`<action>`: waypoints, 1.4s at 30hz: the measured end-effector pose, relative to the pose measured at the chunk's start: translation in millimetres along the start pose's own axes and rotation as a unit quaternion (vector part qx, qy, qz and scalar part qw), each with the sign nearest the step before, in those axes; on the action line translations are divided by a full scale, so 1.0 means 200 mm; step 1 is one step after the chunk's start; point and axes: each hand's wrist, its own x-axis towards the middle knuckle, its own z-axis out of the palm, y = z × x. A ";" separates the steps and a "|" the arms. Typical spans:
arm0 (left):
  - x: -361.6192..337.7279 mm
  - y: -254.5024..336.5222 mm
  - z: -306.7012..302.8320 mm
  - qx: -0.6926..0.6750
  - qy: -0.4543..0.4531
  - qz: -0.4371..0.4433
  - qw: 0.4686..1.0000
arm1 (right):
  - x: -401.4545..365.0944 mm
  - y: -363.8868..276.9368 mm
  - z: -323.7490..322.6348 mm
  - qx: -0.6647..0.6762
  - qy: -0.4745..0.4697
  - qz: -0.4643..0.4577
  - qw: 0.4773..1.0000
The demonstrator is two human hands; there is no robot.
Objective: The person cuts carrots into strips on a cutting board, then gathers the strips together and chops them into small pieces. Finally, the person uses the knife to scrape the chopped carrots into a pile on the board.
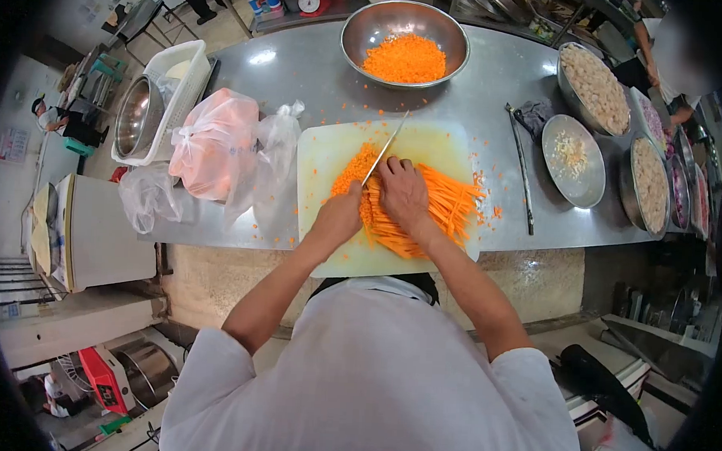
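My left hand (341, 214) is closed around the handle of a knife (387, 148), whose blade slants up to the right across the carrots. My right hand (404, 192) is closed over a bunch of carrot strips (449, 203), its fingertips beside the blade. Finely diced carrot (349, 175) lies to the left of the knife. All of this rests on a pale cutting board (319, 252). Beyond the board stands a steel bowl (354, 48) holding a heap of orange carrot bits (404, 58).
At left are plastic bags (215, 151) and a white basket (195, 65) with a steel bowl (138, 119). To the right lie a metal rod (522, 172), a bowl with chopped pale bits (572, 182) and larger filled bowls (594, 86). A co-worker (678, 58) stands at the far right.
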 end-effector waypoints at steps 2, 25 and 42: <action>-0.05 -0.01 -0.08 -0.006 -0.014 -0.004 1.000 | 0.00 0.02 0.00 0.004 0.008 -0.013 1.000; -0.04 -0.05 0.07 -0.051 -0.043 -0.023 0.997 | -0.01 0.03 0.02 0.031 0.031 -0.017 0.999; -0.13 -0.01 0.11 -0.083 -0.034 -0.044 0.995 | -0.03 0.03 0.03 0.014 0.043 -0.022 0.999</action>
